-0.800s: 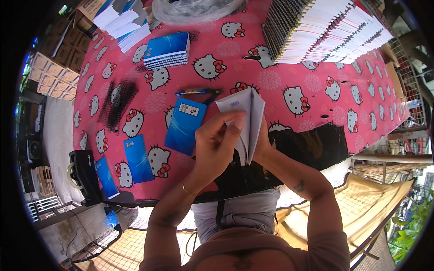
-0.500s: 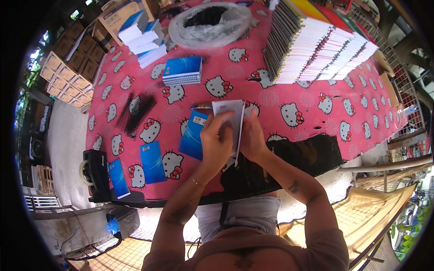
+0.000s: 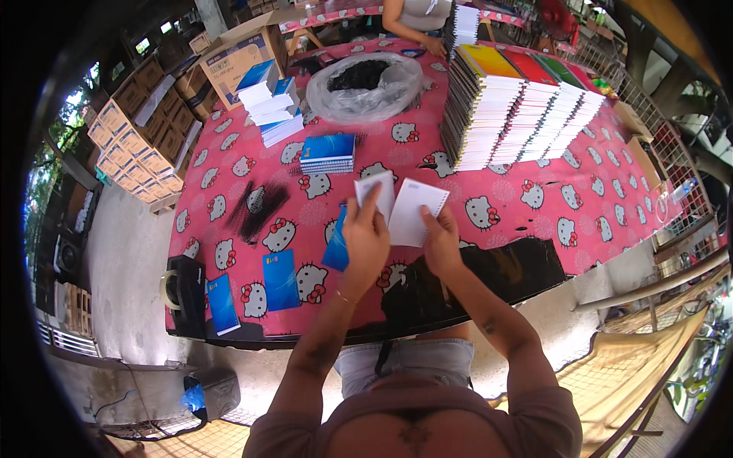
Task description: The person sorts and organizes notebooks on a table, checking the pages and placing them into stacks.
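Item, two hands: I have the left hand (image 3: 368, 238) with a finger laid on the left page section (image 3: 372, 188), though I cannot tell whether its thumb closes behind; the right hand (image 3: 441, 238) is clamped on the right page section (image 3: 414, 214), thumb on the face. Both white sections, two counted, are raised over the near middle of the table (image 3: 504, 179), parted at the top; whether they join below is unclear. Step in hand, I judge: opening and checking pages; the next move calls for a light, even hold keeping the leaves apart. Blue notebooks (image 3: 282, 278), loose: three, one beside the left hand, two toward the near left corner. Blue stack (image 3: 328, 154): one, left of centre. Black device (image 3: 185, 298): one, at the near left corner. Plastic bag (image 3: 366, 107): one, toward the far edge. Open carton (image 3: 246, 70): one, far left corner. Coil-bound piles (image 3: 489, 114): four cover colours, far right.
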Action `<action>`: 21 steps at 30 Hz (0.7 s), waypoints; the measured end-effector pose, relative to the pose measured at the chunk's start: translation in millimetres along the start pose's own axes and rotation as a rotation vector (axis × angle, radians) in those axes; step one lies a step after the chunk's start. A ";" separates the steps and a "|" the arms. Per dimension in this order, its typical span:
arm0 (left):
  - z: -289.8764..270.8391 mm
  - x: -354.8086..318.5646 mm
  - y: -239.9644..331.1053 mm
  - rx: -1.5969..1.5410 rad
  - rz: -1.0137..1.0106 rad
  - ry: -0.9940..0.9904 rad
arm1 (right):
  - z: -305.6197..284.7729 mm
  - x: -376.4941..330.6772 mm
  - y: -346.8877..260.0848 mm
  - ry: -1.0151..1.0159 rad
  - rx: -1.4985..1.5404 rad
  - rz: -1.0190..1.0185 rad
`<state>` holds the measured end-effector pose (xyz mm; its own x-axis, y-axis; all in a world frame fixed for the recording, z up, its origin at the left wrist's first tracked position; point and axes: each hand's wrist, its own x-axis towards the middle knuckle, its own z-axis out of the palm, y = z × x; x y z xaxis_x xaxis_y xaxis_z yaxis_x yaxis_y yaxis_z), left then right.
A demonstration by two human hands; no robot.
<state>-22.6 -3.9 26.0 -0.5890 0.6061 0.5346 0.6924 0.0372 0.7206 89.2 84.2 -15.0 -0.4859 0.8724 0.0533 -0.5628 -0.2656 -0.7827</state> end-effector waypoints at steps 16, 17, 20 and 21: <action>-38.8 -33.8 -31.2 -0.787 -0.336 -0.214 | 12.4 -41.1 -19.5 -0.420 -0.285 0.318; -31.5 -39.7 -37.0 -0.790 -0.284 -0.221 | 10.3 -41.2 -12.2 -0.413 -0.321 0.260; -63.0 -35.2 -16.5 -0.325 -0.398 -0.191 | -15.2 -44.8 1.0 -0.290 -0.398 0.162; -77.6 -36.5 -29.5 -0.050 -0.267 -0.095 | -20.5 -47.6 1.5 -0.244 -0.418 0.138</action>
<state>-53.8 -88.7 19.5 -0.7047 0.6517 0.2806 0.4950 0.1683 0.8524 125.2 50.8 -31.4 -0.7072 0.7061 0.0359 -0.1902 -0.1411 -0.9716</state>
